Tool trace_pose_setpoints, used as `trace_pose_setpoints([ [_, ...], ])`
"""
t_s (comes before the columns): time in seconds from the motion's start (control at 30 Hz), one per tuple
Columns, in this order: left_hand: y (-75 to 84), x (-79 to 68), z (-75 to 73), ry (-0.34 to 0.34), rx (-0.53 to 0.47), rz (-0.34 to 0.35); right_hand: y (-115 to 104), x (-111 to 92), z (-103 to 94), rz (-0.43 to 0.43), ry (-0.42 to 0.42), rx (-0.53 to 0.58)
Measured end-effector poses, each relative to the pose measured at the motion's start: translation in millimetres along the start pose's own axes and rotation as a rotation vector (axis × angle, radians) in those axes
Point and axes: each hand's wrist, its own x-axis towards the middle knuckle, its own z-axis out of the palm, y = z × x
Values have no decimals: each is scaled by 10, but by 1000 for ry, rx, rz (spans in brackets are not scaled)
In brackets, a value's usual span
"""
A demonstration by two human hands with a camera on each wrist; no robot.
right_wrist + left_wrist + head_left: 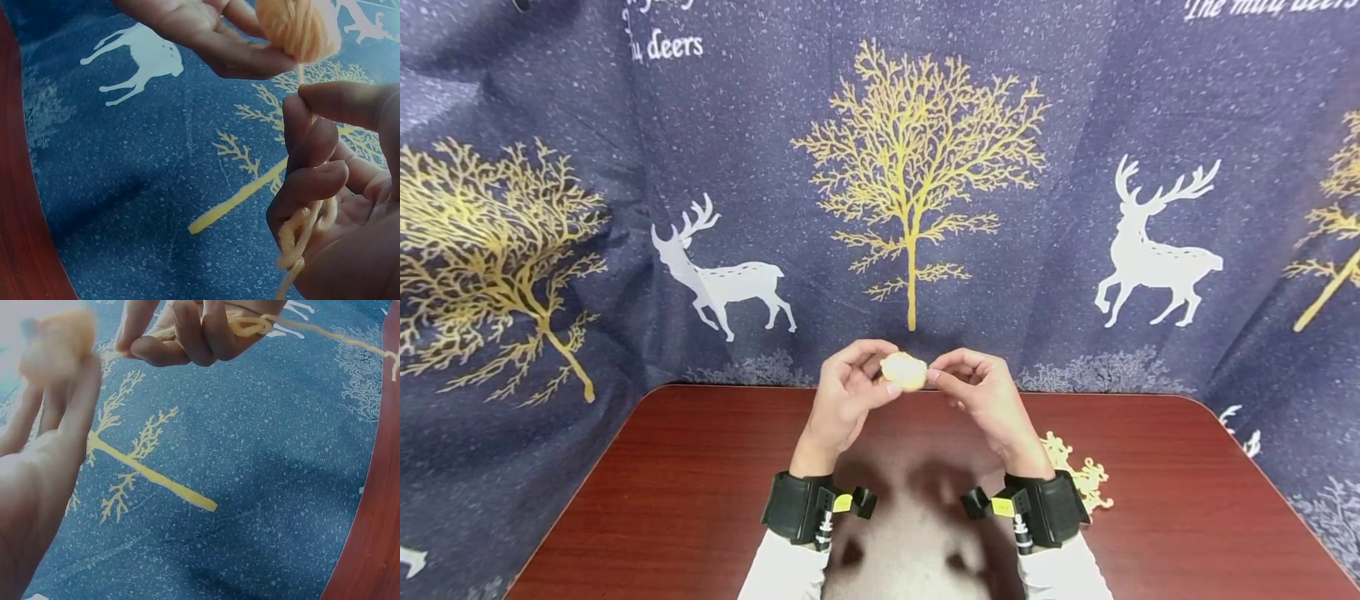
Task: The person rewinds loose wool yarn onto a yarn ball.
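My left hand [838, 400] holds a small ball of pale yellow yarn [904, 372] between thumb and fingers, raised over the far part of the table. Facing it, my right hand [988, 396] pinches the yarn strand [301, 74] between thumb and forefinger, close beside the ball. The other fingers of that hand curl over loops of the same yarn in the right wrist view. From there a length of strand [331, 332] trails off toward the table in the left wrist view. There, the ball looks blurred above the left fingers [81, 400].
A loose tangle of yarn [1086, 479] lies on the red-brown table [700, 467], partly behind my right wrist. Behind the table's far edge hangs a dark blue cloth [737, 125] printed with trees and deer. Both wrists wear black bands with small cameras.
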Motion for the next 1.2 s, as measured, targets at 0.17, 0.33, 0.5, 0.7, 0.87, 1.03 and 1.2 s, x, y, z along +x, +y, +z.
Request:
trace_pose_setpoints([
  [0.17,7,27,10,226,-9,12,3,-8,42,-50,-45,-205],
  [0.33,-17,46,8,372,120,5,-3,-18,83,-98,-129,-351],
  [0.5,-93,47,-16,392,424,14,-22,-32,100,-121,-166,-391],
  [0.7,-150,13,-33,253,667,1,-61,-50,91,-146,-136,-369],
  [0.87,-166,-16,-48,119,784,-103,-58,-45,62,-167,-74,-309],
  [1.03,-135,-34,-59,-87,794,-252,-55,-33,23,-181,-1,-197],
  [1.2,-80,-52,-71,-295,687,-300,-62,-33,-2,-159,56,-45],
])
